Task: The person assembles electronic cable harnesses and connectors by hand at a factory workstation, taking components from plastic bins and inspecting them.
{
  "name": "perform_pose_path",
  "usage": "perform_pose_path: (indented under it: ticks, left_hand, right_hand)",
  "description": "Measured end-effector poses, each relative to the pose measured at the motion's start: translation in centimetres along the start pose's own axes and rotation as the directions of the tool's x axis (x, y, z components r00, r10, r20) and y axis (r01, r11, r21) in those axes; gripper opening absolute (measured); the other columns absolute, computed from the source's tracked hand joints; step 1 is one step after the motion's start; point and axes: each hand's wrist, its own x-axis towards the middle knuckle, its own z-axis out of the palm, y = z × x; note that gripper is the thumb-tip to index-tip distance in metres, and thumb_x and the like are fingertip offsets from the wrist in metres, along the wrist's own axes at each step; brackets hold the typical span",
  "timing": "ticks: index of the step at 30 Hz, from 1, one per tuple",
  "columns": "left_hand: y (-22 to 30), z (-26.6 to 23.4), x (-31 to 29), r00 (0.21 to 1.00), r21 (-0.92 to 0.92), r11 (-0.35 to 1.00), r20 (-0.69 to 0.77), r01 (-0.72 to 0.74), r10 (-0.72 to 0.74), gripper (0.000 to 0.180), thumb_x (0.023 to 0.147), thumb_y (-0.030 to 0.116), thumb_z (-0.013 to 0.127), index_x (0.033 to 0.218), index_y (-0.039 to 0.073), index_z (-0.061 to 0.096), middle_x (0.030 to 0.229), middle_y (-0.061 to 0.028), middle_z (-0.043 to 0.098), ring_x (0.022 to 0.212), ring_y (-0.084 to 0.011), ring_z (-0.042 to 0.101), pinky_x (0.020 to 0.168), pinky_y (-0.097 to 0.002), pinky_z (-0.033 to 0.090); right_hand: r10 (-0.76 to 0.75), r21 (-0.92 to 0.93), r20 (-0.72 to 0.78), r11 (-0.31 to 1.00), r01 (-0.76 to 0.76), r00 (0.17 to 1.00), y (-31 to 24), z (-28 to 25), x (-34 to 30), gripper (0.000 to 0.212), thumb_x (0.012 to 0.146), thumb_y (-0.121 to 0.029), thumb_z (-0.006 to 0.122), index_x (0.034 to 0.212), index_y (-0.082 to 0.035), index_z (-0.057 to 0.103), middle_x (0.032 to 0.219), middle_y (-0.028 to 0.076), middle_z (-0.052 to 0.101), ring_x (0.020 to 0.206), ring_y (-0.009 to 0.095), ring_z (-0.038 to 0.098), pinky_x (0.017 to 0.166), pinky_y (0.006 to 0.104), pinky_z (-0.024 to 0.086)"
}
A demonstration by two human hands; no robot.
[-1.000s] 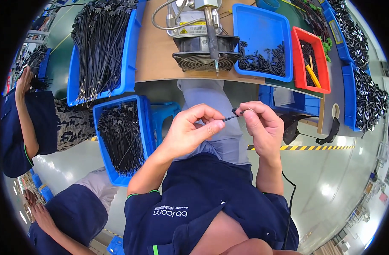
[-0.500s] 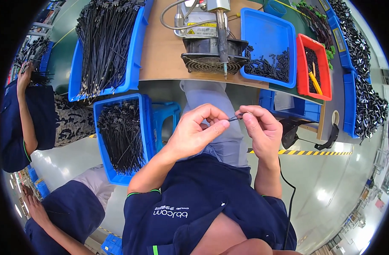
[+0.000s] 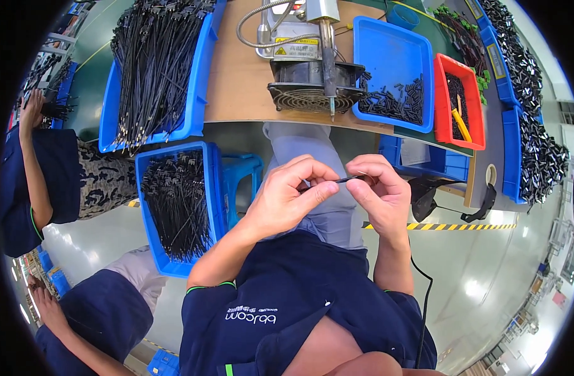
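Observation:
In front of my lap, a thin black cable (image 3: 344,180) runs between my fingertips. My left hand (image 3: 293,190) pinches it between thumb and index finger, the other fingers curled in. Close beside it, my right hand (image 3: 382,191) is closed at the cable's other end, thumb and forefinger together. A fine light-coloured tip pokes out above the right thumb. Most of the cable's length is hidden by my hands. Beyond them at the table edge stands a heating tool (image 3: 328,69) with a metal tip pointing down, in front of a black fan (image 3: 312,94).
Short black tubes lie in a blue tray (image 3: 393,34); a red tray (image 3: 442,106) holds small dark parts and a yellow-handled tool (image 3: 462,125). Black cables fill two blue bins (image 3: 198,100) (image 3: 210,188) at left. A blue stool (image 3: 244,169) and two co-workers are nearby.
My right thumb and fingers have shifted left, nearer my left fingertips, and less cable shows between them. At far left, a co-worker's hand has moved slightly.

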Motion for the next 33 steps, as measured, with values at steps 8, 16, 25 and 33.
perform_pose_path:
  ticks: [8, 16, 25, 33]
  left_hand:
    - [0.5, 1.6, 1.7, 0.973, 0.228, 0.948, -0.021, -0.221, 0.232, 0.01, 0.093, 0.01, 0.075, 0.098, 0.001, 0.074, 0.083, -0.0061, 0.064, 0.069, -0.0138, 0.06, 0.06, -0.0287, 0.047]
    - [-0.6, 0.9, 1.5, 0.989, 0.08, 0.99, -0.075, -0.12, 0.126, 0.011, 0.096, 0.009, 0.072, 0.097, -0.001, 0.07, 0.082, -0.0005, 0.061, 0.069, -0.0066, 0.053, 0.061, -0.0239, 0.043]
    - [1.0, -0.3, 2.0, 0.994, -0.372, 0.922, 0.037, 0.109, -0.103, 0.015, 0.105, 0.02, 0.063, 0.105, 0.005, 0.064, 0.083, 0.0047, 0.057, 0.062, 0.0, 0.035, 0.053, -0.0192, 0.026]
    - [1.1, -0.1, 1.6, 0.987, -0.123, 0.992, -0.161, -0.02, 0.0, 0.023, 0.098, 0.013, 0.072, 0.117, 0.001, 0.067, 0.096, -0.0006, 0.067, 0.08, -0.0043, 0.056, 0.067, -0.0227, 0.045]
  right_hand:
    - [-0.029, -0.24, -0.011, 0.97, 0.025, 1.0, -1.9, -1.9, -0.1, 0.009, 0.09, 0.003, 0.073, 0.099, 0.001, 0.074, 0.106, 0.008, 0.067, 0.087, 0.008, 0.059, 0.071, 0.0217, 0.045]
    - [-0.405, -0.599, -0.558, 0.801, -0.014, 0.724, -4.9, -11.4, 5.2, 0.025, 0.096, -0.007, 0.072, 0.119, 0.002, 0.073, 0.092, -0.002, 0.066, 0.075, 0.004, 0.052, 0.068, 0.0193, 0.044]
    - [-0.201, -0.398, -0.031, 0.901, 0.173, 0.979, -3.8, -3.9, 1.6, 0.033, 0.079, -0.001, 0.084, 0.111, -0.003, 0.075, 0.102, 0.001, 0.065, 0.063, 0.001, 0.04, 0.055, 0.019, 0.032]
    - [-0.15, -0.236, 0.036, 0.96, 0.154, 0.988, -1.0, -0.5, 2.1, 0.023, 0.084, 0.0, 0.08, 0.106, -0.001, 0.074, 0.099, 0.001, 0.066, 0.059, 0.0, 0.037, 0.051, 0.0194, 0.028]
